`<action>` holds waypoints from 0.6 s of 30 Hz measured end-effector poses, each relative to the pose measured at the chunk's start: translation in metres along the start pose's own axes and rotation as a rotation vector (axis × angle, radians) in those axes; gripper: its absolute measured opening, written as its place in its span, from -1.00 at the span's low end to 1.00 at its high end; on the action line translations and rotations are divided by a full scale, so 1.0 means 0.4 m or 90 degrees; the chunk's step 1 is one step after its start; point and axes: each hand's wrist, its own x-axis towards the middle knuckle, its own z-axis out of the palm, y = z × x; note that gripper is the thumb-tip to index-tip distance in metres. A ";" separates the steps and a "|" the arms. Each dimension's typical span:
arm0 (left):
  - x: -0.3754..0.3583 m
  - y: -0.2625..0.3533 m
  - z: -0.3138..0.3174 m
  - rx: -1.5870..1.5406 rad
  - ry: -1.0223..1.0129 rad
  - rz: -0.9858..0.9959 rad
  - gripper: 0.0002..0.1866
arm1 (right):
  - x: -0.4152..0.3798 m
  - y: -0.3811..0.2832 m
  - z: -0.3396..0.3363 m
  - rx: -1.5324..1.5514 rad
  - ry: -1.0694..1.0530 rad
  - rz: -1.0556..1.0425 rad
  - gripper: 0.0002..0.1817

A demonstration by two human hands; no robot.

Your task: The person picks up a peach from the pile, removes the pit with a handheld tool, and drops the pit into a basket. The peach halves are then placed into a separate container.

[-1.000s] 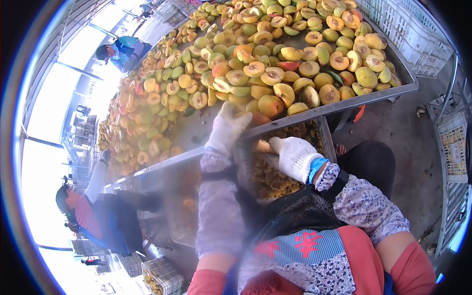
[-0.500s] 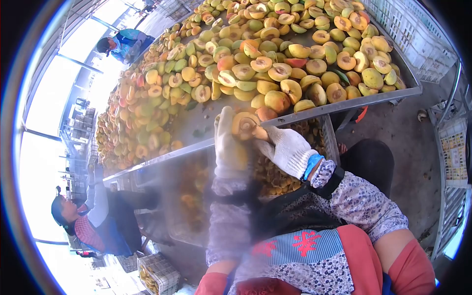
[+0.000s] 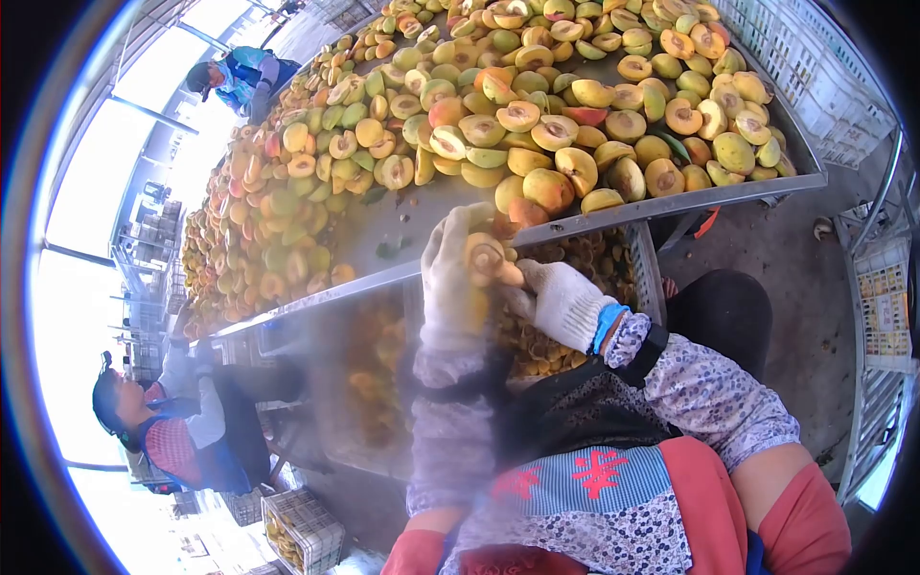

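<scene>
In the head view, my left hand (image 3: pixel 448 278), in a pale work glove, holds a halved yellow peach (image 3: pixel 485 257) with its cut face turned toward my right hand. My right hand (image 3: pixel 563 305), in a white knit glove, is closed right beside that half. A tan tip reaches from its fingers to the middle of the cut face; I cannot tell what it holds. Both hands are over the near edge of a metal table (image 3: pixel 412 218) heaped with peach halves (image 3: pixel 556 132). Beneath them, a bin (image 3: pixel 648 273) contains more cut pieces.
One co-worker (image 3: pixel 182 422) sits at the left along the table, another person (image 3: pixel 240 81) at its far left end. White plastic crates (image 3: pixel 800 81) are stacked at the right, near a metal rack (image 3: pixel 877 383). A crate (image 3: pixel 305 532) of fruit stands lower left.
The peach half has turned slightly in my left hand, and my right hand has shifted a little lower beside it. The co-worker at the left has leaned and moved slightly.
</scene>
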 end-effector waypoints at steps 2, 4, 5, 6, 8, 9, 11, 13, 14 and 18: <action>-0.004 0.001 0.005 -0.085 0.004 -0.059 -0.55 | -0.008 0.005 0.031 0.167 -0.002 0.016 -0.67; -0.004 -0.022 0.008 0.124 0.045 0.086 -0.72 | -0.014 -0.017 0.035 0.244 -0.023 0.057 -0.69; 0.004 -0.052 0.000 0.124 0.045 0.085 -0.72 | -0.016 -0.031 0.032 0.304 -0.069 0.125 -0.69; 0.015 -0.071 0.003 0.172 0.052 0.192 -0.66 | -0.018 -0.042 0.026 0.364 -0.114 0.193 -0.69; 0.019 -0.092 -0.007 0.221 0.058 0.300 -0.59 | -0.015 -0.043 0.016 0.381 -0.117 0.200 -0.67; 0.008 -0.048 0.013 0.034 0.046 0.150 -0.55 | -0.014 -0.035 0.014 0.315 -0.070 0.155 -0.65; 0.002 -0.015 0.027 -0.150 0.034 -0.005 -0.50 | -0.013 -0.012 0.019 0.250 -0.024 0.112 -0.63; 0.004 -0.007 0.021 -0.176 0.024 -0.074 -0.48 | -0.011 -0.002 0.022 0.256 -0.058 0.047 -0.56; 0.004 -0.014 0.015 -0.176 0.025 -0.074 -0.48 | -0.017 -0.002 0.019 0.256 -0.059 0.047 -0.56; 0.009 -0.019 0.001 -0.071 0.014 -0.037 -0.49 | -0.028 -0.054 -0.042 0.527 -0.335 0.307 -0.42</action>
